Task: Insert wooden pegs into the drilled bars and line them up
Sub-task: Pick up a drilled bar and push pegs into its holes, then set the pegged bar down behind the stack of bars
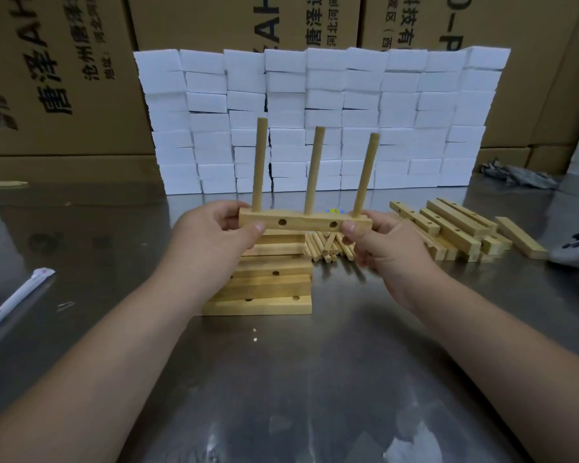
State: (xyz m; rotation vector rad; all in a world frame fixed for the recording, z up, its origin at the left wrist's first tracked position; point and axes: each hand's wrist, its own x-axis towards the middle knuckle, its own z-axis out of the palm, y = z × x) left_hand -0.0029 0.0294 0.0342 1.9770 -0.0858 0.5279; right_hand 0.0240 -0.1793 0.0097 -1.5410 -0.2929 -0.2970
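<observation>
Left hand (211,233), right hand (380,243) gripping bar (306,222) ends, three pegs (314,170) upright

A brushed metal tabletop (281,396) is spread across the foreground, and soft reflections are caught on it. Behind it a wall of white blocks (321,121) is stacked, backed by brown cardboard cartons (64,78) printed in black. A crumpled grey cloth (515,175) is seen far right.

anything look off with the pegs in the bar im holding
Yes: the right peg leans rightward more than the left peg, so the three in the held bar aren't parallel. Lens distortion may exaggerate it.
</observation>
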